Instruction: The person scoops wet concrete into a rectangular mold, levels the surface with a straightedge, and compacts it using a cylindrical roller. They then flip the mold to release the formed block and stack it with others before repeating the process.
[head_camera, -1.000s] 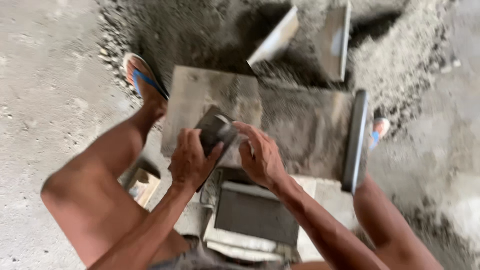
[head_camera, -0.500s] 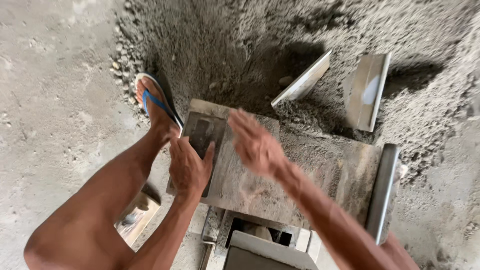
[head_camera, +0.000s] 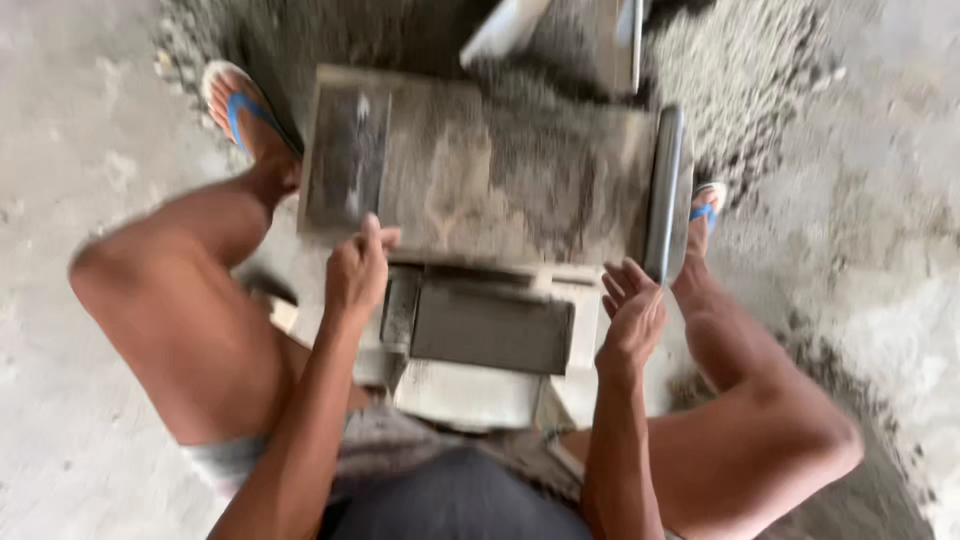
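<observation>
My left hand (head_camera: 356, 268) hovers at the left end of a rectangular block mould (head_camera: 490, 325), fingers loosely curled, holding nothing. My right hand (head_camera: 630, 310) is at the mould's right end, fingers spread and empty. The mould is filled with dark grey mix and sits between my knees. Just beyond it lies a flat grey board (head_camera: 480, 170) dusted with cement. A dark flat plate (head_camera: 347, 160) rests on the board's left part. The view is blurred.
My feet in blue sandals, the left foot (head_camera: 240, 110) and the right foot (head_camera: 705, 215), flank the board. A long grey bar (head_camera: 664, 190) lies along the board's right edge. A heap of grey cement mix (head_camera: 740, 70) with two flat boards (head_camera: 560, 30) stuck in it lies beyond.
The dark plate has left my hands and now lies on the board's left side. Both hands have drawn back to the two ends of the mould. The camera tilted down toward my lap.
</observation>
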